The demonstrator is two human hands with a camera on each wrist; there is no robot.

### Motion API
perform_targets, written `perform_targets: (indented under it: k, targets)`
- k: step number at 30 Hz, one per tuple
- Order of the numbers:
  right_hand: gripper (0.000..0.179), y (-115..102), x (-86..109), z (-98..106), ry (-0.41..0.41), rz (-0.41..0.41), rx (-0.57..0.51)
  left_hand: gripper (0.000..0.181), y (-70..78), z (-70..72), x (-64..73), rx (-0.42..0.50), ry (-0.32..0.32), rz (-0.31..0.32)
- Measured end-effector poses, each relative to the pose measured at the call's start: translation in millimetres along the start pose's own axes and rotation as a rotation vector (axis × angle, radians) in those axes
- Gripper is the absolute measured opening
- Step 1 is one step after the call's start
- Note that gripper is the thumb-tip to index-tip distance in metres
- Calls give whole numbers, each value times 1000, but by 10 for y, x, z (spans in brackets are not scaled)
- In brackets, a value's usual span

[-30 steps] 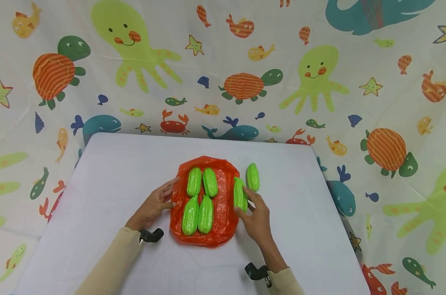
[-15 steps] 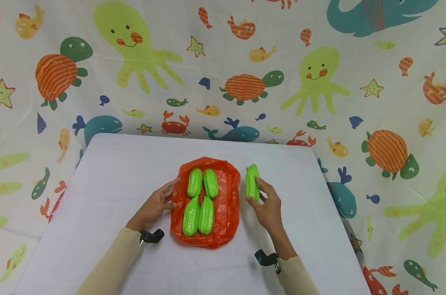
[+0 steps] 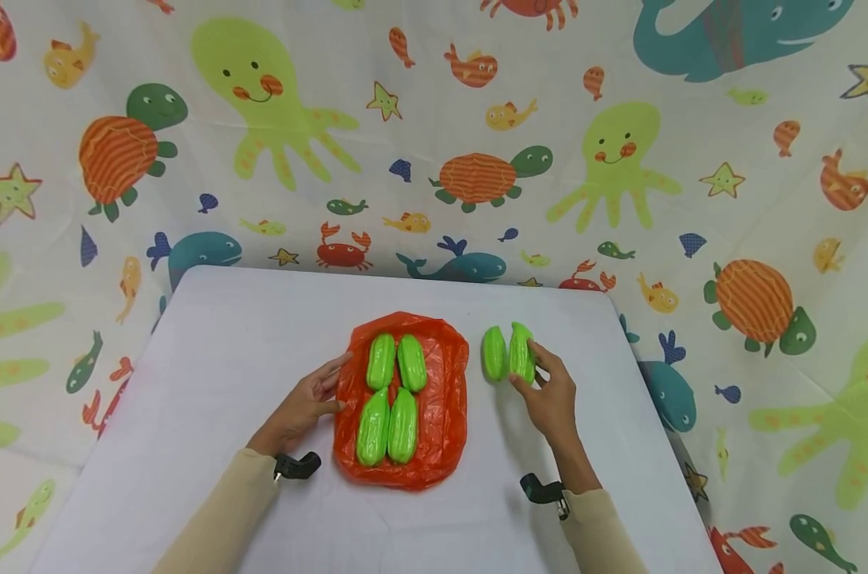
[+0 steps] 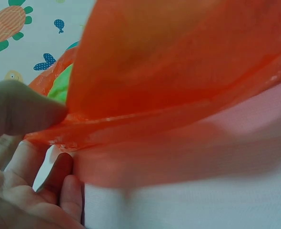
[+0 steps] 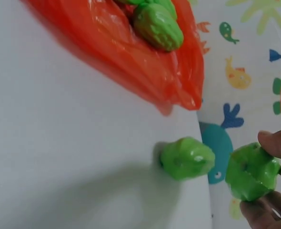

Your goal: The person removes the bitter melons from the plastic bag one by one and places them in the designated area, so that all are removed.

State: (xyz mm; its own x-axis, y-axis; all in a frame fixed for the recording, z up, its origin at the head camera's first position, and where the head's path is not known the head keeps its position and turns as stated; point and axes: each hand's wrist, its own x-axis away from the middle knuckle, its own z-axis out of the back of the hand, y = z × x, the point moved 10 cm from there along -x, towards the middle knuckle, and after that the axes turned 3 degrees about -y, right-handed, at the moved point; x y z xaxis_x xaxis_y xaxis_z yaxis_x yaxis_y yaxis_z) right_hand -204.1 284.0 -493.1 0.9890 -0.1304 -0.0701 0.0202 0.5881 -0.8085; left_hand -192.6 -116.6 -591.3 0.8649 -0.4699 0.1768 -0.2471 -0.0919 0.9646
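In my right hand [image 3: 551, 399], fingertips and thumb grip a glossy green ridged vegetable [image 3: 522, 353], upright in the head view and end-on in the right wrist view. Just left of it, a second green ridged vegetable [image 3: 494, 353] lies on the white table, with a narrow gap between them. My left hand [image 3: 300, 406] pinches the left rim of a red plastic bag [image 4: 178, 62], thumb on one side and fingers on the other. Spread wide on the table, the bag [image 3: 441, 422] carries several similar vegetables [image 3: 402, 426] in two rows on its left and middle.
White cloth covers the table [image 3: 225, 359]. Behind it hangs a curtain [image 3: 434, 119] printed with sea animals. The table's right edge [image 3: 663, 446] runs beyond my right hand.
My right hand has carried the gripped vegetable rightward from the bag's right edge, over the lying vegetable, to its right side. My left hand has stayed at the bag's rim.
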Motion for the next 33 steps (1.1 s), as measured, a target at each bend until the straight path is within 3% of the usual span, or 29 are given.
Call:
perform_targets:
  k: [16, 22, 33]
  targets:
    - [75, 357, -211, 175, -9, -93, 61, 93, 1, -16, 7, 18, 8, 10]
    - [74, 502, -269, 177, -23, -104, 69, 94, 2, -5, 6, 17, 16, 11]
    - [72, 778, -343, 80, -65, -194, 69, 93, -7, -5, 4, 20, 14, 10]
